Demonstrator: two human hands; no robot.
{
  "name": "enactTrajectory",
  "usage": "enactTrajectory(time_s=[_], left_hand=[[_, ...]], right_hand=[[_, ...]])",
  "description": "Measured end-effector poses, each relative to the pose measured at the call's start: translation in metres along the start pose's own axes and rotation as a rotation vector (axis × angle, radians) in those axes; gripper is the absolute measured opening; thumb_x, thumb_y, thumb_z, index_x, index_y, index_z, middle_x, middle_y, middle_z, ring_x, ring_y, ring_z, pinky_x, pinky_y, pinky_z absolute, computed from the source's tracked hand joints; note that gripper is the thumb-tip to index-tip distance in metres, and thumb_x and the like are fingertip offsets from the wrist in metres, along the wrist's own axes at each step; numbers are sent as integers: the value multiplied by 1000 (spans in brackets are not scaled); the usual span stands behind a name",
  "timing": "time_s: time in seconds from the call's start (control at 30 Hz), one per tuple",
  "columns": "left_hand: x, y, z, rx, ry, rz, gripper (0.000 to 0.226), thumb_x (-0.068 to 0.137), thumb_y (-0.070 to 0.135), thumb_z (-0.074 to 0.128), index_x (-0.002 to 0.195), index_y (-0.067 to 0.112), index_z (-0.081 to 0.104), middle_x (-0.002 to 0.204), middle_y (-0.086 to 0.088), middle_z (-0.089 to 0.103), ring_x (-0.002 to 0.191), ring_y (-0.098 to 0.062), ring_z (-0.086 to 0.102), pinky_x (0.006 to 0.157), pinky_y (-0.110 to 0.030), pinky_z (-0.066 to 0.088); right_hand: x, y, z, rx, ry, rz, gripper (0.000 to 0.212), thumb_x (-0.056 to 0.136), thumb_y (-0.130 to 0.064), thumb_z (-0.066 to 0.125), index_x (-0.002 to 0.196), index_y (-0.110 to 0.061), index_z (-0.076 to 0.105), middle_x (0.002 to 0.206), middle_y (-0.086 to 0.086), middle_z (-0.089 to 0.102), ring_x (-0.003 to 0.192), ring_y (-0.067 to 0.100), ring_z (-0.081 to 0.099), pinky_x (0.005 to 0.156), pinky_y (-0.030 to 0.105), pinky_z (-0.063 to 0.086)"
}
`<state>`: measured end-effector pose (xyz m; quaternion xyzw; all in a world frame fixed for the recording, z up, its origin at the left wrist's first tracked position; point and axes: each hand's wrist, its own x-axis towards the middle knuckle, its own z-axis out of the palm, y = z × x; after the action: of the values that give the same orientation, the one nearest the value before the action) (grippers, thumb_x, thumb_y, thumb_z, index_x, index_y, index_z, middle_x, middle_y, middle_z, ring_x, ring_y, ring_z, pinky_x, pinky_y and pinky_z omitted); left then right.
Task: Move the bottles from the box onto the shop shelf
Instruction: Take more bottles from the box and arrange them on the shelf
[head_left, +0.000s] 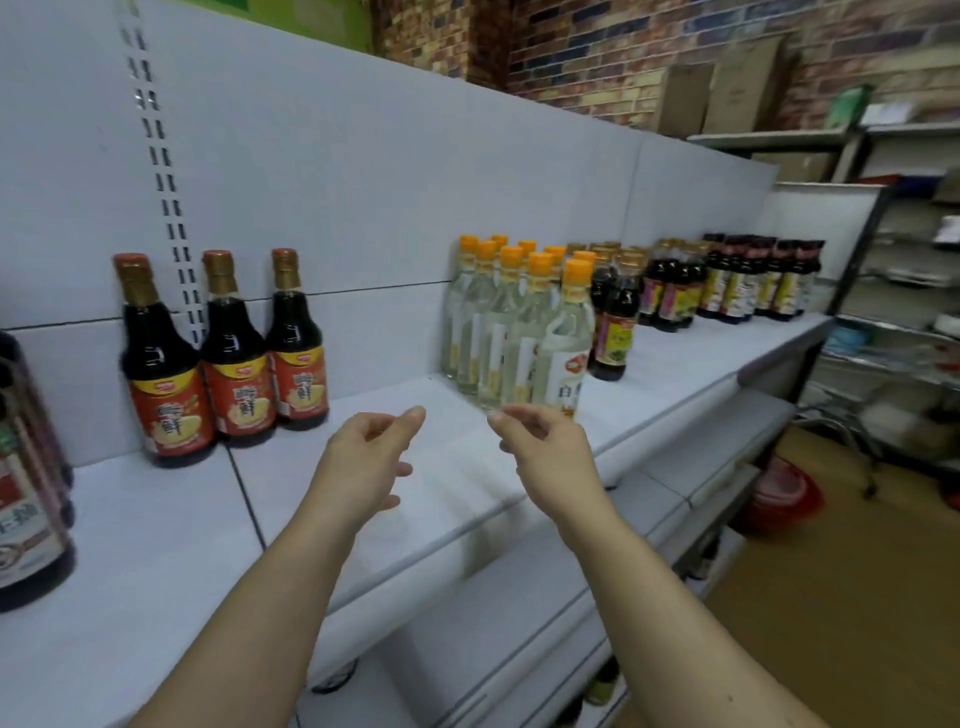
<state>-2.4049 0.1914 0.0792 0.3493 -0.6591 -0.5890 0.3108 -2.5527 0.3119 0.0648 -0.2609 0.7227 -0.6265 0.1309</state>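
**shelfwatcher:** ok so your left hand (371, 452) and right hand (545, 449) both hover over the near part of the white shelf (156, 545), with a gap between them. Fingers on both are loose and half curled, spread apart from the thumbs, nothing in either one.

**aisle9:** yep, and your bottles are up on that shelf. Three red-label bottles (234, 364), dark ones, stand upright in a row against the back panel (363, 182), left of your left hand. The clear bottles with orange caps (511, 332) are packed in a tight cluster just beyond your right hand. Your fingertips sit in front of the nearest one's base, can't tell if they touch it.

**shelfwatcher:** further right you get more dark bottles (615, 317) right beside the clear ones, then the far dark bottles (753, 280) at the shelf's end. A big dark bottle (26, 493) pokes in at the left edge, blurry.

**aisle9:** cardboard boxes (685, 98) sit on a far rack by the brick wall (597, 47), and there's a red basin (784, 493) on the floor at right.
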Motion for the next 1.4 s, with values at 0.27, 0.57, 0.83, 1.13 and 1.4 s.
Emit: enactTrajectory(time_s=[0.27,0.57,0.83,1.13,1.4], left_hand=[[-46,-1,73,-37,-131,-14,31,96,48,65,109,20,67,107,3,70,92,-18,73,86,-47,61],[-105,-27,174,-3,-276,-33,19,96,39,67,97,20,65,98,-1,69,78,-21,68,71,-38,51],[-165,-72,261,120,-468,-65,22,98,41,65,107,20,64,104,-1,68,81,-19,67,69,-37,54],[-207,-144,350,238,-660,-133,26,96,38,68,108,14,66,101,-6,69,67,-13,64,61,-28,48],[-218,-219,401,353,-823,-178,25,95,41,69,102,17,64,103,-14,70,66,-14,66,61,-30,47]], right_hand=[[-38,23,-83,19,99,5,38,91,-47,73,123,-28,64,114,-8,70,108,13,68,79,29,53],[-93,58,-191,-40,240,73,42,92,-47,72,126,-23,65,116,-7,68,108,17,67,95,40,56],[-141,121,-281,-80,404,195,38,91,-52,71,120,-28,66,115,-9,69,106,15,69,89,42,59],[-193,211,-343,-39,596,395,28,91,-43,74,112,-25,70,105,-8,71,99,15,71,81,35,57],[-231,288,-360,-10,694,598,28,93,-37,73,115,-20,68,103,-3,72,96,18,71,86,40,57]])
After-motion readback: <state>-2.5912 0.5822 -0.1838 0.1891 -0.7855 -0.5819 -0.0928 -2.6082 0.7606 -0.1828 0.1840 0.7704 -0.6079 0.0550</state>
